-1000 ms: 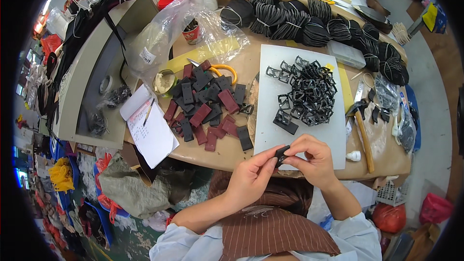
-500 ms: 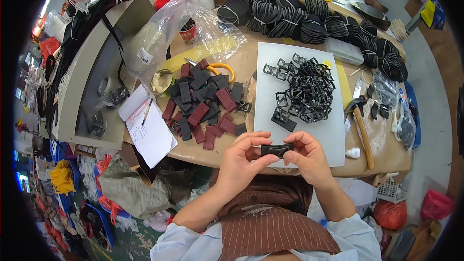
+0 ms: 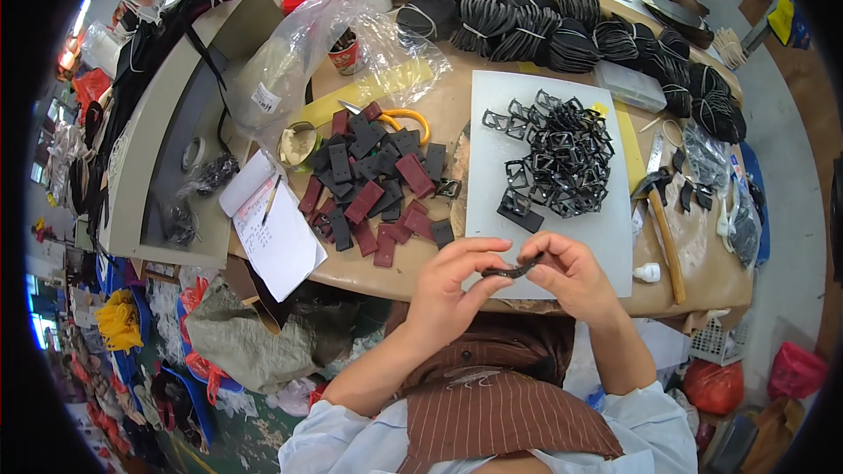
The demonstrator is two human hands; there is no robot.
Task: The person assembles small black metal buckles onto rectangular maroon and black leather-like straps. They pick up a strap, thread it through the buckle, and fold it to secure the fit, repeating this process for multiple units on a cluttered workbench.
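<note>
both hands work on one thing, the black piece (image 3: 509,271), held between them just above the near edge of the white board (image 3: 486,202). the step in hand looks like bending or fitting that piece by feel: it is seen nearly edge-on and shows a wavy curve. whether a buckle is joined to it cannot be told from this angle. the next move seems to call for a firm pinch at both ends, with the thumbs pressing evenly so it doesn't twist loose.

the left hand (image 3: 443,290) has its thumb under the piece's left end and its fingers arched above, a part-closed grip with some space inside. the right hand (image 3: 575,281) pinches the other end more tightly, between thumb and forefinger. the forearms rise from below and angle inward, so the fingertips nearly meet.

beyond the hands, the buckles (image 3: 571,162) lie heaped on the board, with a flat block (image 3: 521,218) at the heap's near side. left of the board, dark red and black slabs (image 3: 362,202) lie piled on the bench (image 3: 369,279).
</note>
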